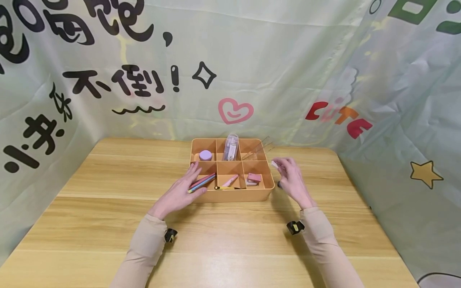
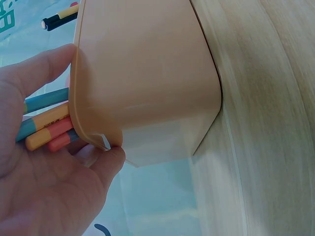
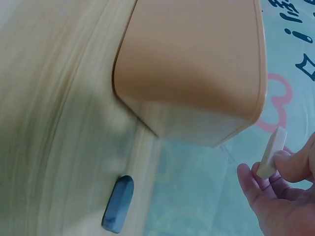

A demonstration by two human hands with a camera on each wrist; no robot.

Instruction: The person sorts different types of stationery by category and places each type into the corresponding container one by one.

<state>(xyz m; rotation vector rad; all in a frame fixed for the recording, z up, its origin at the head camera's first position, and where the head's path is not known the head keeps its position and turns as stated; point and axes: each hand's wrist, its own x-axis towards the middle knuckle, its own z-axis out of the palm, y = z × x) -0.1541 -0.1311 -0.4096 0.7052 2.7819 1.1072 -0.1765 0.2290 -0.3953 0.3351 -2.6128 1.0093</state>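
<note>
My left hand [image 1: 179,193] grips the front-left corner of the orange compartment box [image 1: 237,196], thumb at the front rim and fingers along the left side. Several coloured pencils [image 2: 47,129] lean out of the box beneath that hand. To the right of the box, my right hand [image 1: 294,183] pinches a small white eraser [image 3: 272,153] between thumb and fingers, raised above the table. A dark blue eraser [image 3: 118,204] lies on the table below it, close to the box's right side. Pink erasers [image 1: 254,177] sit in the front right compartment.
The back compartments hold a purple-lidded round container [image 1: 205,155], a clear lilac case [image 1: 231,148] and thin clear strips [image 1: 257,149] jutting out to the right. A pink pen [image 1: 230,181] and a yellow-black pen [image 1: 227,188] are in the front middle. A printed cloth [image 1: 270,72] hangs behind the table.
</note>
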